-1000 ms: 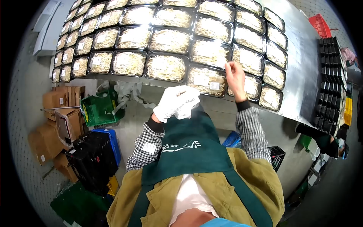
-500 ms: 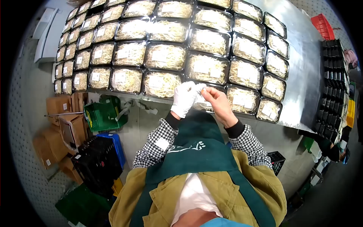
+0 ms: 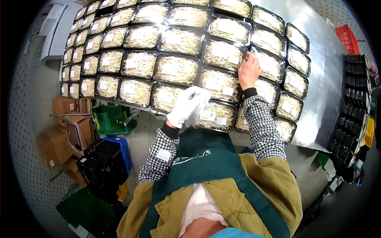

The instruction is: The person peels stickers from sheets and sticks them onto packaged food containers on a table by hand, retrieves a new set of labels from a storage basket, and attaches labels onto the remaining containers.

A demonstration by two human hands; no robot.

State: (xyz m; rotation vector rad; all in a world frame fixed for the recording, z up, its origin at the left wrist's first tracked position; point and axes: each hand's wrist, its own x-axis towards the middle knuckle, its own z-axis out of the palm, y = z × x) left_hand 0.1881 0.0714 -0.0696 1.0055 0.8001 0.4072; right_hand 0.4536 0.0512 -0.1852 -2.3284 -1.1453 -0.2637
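Black trays of pale sprouts under clear film [image 3: 179, 41] stand in rows on the metal table [image 3: 317, 51], most with white labels. My left hand [image 3: 188, 104], in a white glove, has its fingers closed on a whitish sheet, partly hidden, over the near edge of the rows. My bare right hand [image 3: 249, 71] reaches further in, its fingertips together at the right end of a tray [image 3: 224, 54]; a label there is partly covered by the fingers. Just right of the glove lies a near tray with two labels [image 3: 214, 116].
Stacked black trays [image 3: 351, 103] and a red crate [image 3: 347, 39] are at the right. On the floor at left are cardboard boxes [image 3: 55, 146], a green crate [image 3: 113, 119], and black [image 3: 102, 164] and blue crates [image 3: 124, 152].
My right hand has left the glove and moved up and right onto a tray further in. The left hand has shifted slightly left. The trays appear shifted in view.
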